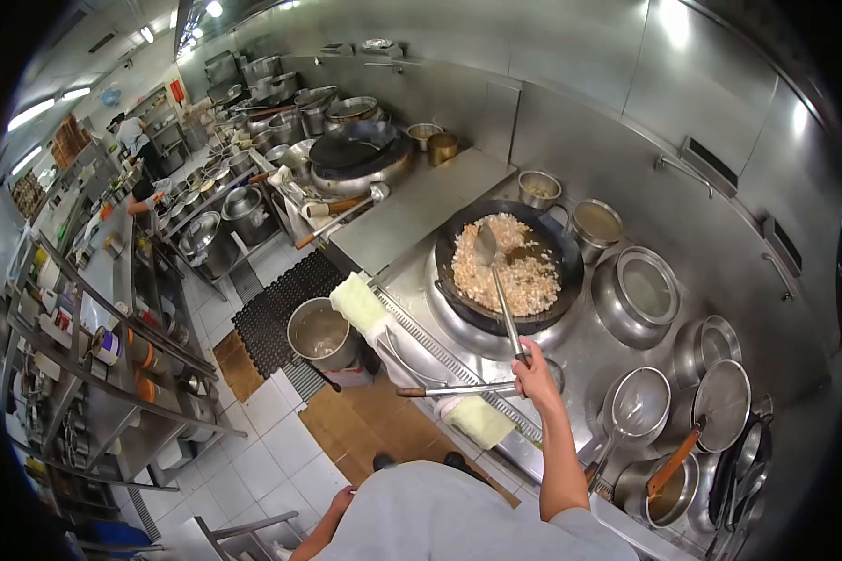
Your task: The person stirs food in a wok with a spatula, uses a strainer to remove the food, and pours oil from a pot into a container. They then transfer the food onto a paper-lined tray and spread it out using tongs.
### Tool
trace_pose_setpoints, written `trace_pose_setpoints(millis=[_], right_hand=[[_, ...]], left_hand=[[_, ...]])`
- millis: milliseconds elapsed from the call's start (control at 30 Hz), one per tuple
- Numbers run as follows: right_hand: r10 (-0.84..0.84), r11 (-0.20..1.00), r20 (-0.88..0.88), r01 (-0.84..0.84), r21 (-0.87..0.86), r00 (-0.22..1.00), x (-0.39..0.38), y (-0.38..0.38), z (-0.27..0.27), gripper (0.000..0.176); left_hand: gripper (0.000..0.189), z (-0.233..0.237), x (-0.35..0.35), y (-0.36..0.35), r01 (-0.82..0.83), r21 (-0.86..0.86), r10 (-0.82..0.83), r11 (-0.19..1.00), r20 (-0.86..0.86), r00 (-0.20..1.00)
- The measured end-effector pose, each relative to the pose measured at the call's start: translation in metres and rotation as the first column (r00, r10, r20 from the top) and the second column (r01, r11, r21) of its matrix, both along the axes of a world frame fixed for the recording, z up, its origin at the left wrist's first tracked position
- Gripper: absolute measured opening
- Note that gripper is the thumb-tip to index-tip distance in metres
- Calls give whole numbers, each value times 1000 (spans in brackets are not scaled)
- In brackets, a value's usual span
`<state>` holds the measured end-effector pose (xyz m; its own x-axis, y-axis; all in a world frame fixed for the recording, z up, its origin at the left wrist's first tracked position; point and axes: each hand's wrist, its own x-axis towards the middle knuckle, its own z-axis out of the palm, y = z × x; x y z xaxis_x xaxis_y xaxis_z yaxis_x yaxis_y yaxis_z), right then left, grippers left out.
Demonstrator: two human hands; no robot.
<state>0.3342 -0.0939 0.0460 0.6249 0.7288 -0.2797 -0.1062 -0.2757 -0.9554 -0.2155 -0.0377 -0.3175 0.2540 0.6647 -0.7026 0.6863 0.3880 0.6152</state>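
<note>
My right hand is closed around the handle of a long metal ladle. The ladle's rounded head rests in a heap of chopped, pale orange-pink food. That food covers much of a black wok seated on the steel range. Under my right hand lies a second long utensil with a wooden-tipped handle, crossing the range edge. My left hand hangs low beside my body, away from the range; its fingers are too small and partly hidden to read.
Behind the wok stand metal pots; strainers and bowls are at the right. Folded cloths lie on the front edge. A tall pot stands left of the range. Another wok sits further off. A person is in the background.
</note>
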Motion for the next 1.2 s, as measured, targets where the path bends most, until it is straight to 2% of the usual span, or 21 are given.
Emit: trace_pose_setpoints(millis=[67, 133, 200, 233, 300, 333, 400, 433, 467, 500, 533, 600, 667, 733, 800, 867, 967, 1000, 1067, 1133, 1200], right_hand=[[-15, 998, 5, 15, 55, 1000, 1, 16, 3, 52], [-6, 999, 55, 8, -33, 998, 14, 32, -9, 52], [-17, 1000, 80, 15, 27, 997, 18, 43, -4, 51], [-36, 998, 57, 34, 44, 998, 15, 46, 1, 50], [-75, 994, -9, 75, 77, 997, 6, 49, 8, 47], [-72, 995, -4, 72, 71, 997, 5, 52, 10, 47], [-53, 994, -124, 65, 89, 991, 9, 56, 13, 47], [-53, 997, -122, 59, 44, 991, 15, 60, 9, 46], [-66, 996, -117, 72, 50, 991, 17, 60, 4, 46], [-73, 997, -26, 74, 36, 997, 17, 62, 5, 47], [-74, 997, 66, 73, 19, 995, 18, 66, 8, 47], [-120, 993, 94, 117, 36, 988, 21, 69, 6, 49], [-120, 988, 340, 147, -54, 933, 35, 78, -7, 51], [-129, 988, 310, 149, -42, 942, 46, 82, -5, 49], [-136, 988, 98, 142, -54, 986, 55, 84, 3, 50], [-146, 986, 140, 156, -65, 979, 53, 81, 5, 50], [-175, 971, 433, 227, -71, 884, 56, 77, -3, 52], [-177, 970, 432, 230, -75, 884, 61, 74, -3, 52], [-198, 969, 265, 229, -94, 944, 69, 73, 0, 53], [-195, 968, 297, 233, -95, 935, 60, 69, 6, 52], [-195, 954, 405, 269, -133, 893, 54, 65, 5, 53]], left_hand=[[37, 2, 3, 8, 64, 40, -64, 997, 3, 998], [37, 8, 4, 8, 137, 82, -137, 987, -4, 991], [36, -26, -7, 15, -2, -36, 5, 999, 83, 997], [36, -12, -2, 23, -7, -25, 10, 1000, 97, 995], [34, 21, -7, 15, 58, 92, -59, 994, 3, 998], [34, 13, -11, 15, 55, 86, -56, 995, 7, 998], [32, 7, -20, 13, -62, -7, 62, 998, 93, 994], [32, 7, -28, 5, -50, -8, 50, 999, 96, 994], [32, 8, -35, 1, -106, -101, 118, 989, 124, 985], [32, 6, -36, 5, -159, -191, 189, 969, 149, 971], [32, 2, -33, 13, -150, -184, 180, 971, 160, 970], [31, -5, -34, 12, -107, -137, 128, 985, 148, 981], [31, -14, -38, 6, -60, -100, 73, 993, 130, 989], [31, -21, -39, 9, -4, -54, 10, 999, 111, 994], [31, -27, -37, 21, 44, 1, -44, 999, 93, 995], [30, -31, -38, 22, 80, 47, -83, 996, 68, 994], [30, -29, -38, 15, 118, 76, -121, 990, 40, 992], [28, -15, -34, 20, 85, 100, -93, 991, 81, 992], [26, 12, -27, 32, 54, 127, -70, 990, 122, 990], [24, 66, -7, 32, 140, 92, -135, 986, -62, 989], [23, 56, -7, 33, 130, 80, -129, 988, -27, 991]])
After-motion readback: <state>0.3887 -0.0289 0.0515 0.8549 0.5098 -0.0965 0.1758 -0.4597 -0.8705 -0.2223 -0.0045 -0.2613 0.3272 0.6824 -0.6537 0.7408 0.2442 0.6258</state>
